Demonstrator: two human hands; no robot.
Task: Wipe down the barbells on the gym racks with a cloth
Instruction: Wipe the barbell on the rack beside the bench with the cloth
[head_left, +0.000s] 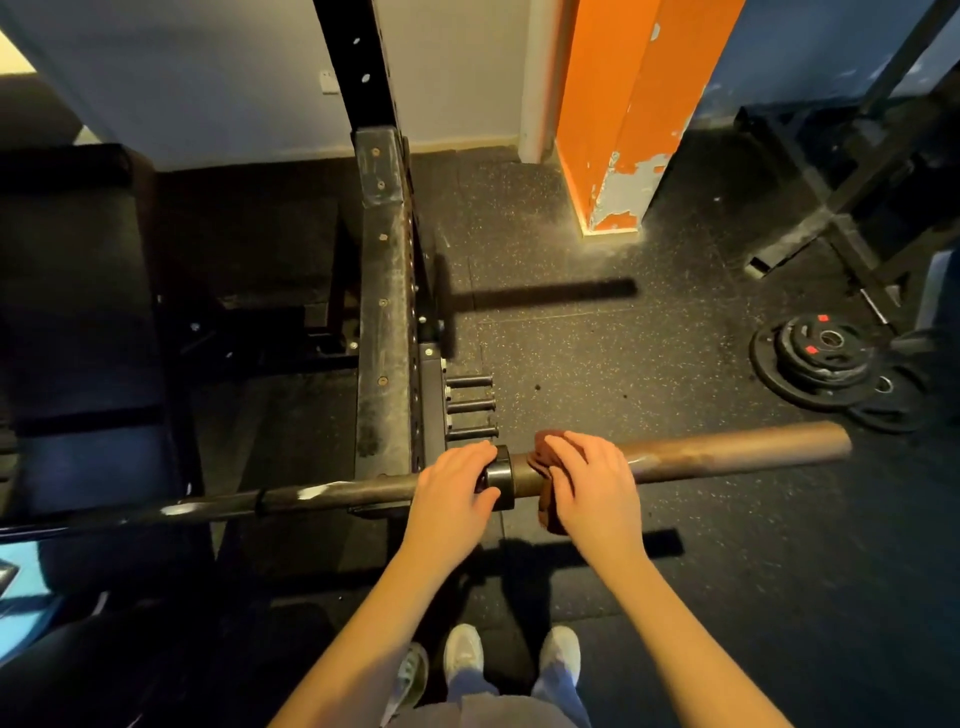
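The left hand (457, 483) grips the rusty steel barbell (727, 449) at its collar, probably steadying it on the black rack (387, 312). At its three o'clock, the right hand (592, 478) clasps a dark red cloth (549, 512) round the sleeve.

**Supporting surfaces: rack and floor**

A scuffed black steel rack (387, 312) carries the long rusty-brown steel barbell (727, 449) crosswise. The rack stands on a black speckled rubber floor (597, 353). At right a stack of round black iron weight plates (823, 358) lies on the floor, well apart from a peeling orange pillar (618, 156).
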